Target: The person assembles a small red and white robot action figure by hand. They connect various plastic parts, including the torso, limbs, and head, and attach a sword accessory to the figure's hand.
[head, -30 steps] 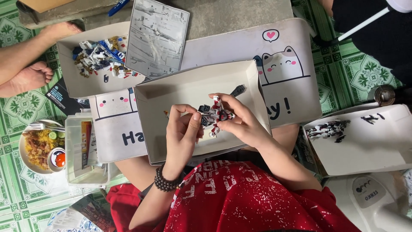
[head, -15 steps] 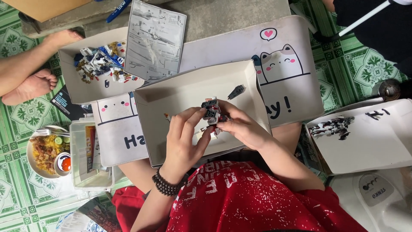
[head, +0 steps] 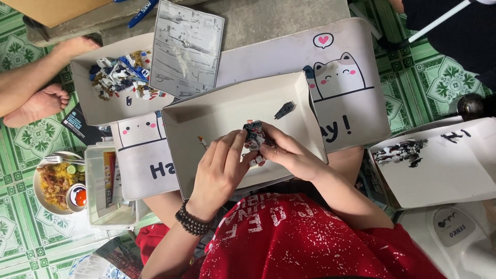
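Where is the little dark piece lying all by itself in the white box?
In the head view, the dark piece lies in the white box's upper right corner, just above the right hand.

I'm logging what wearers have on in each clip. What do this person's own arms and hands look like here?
Both forearms are bare, with no gloves or visible sleeves. The left hand has a dark beaded bracelet around its wrist. The right hand shows no ring or watch. A red speckled shirt covers the torso.

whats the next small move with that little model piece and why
Probably press the small model assembly together: the left hand and right hand both pinch it over the white box lid, while a dark loose part lies unused inside.
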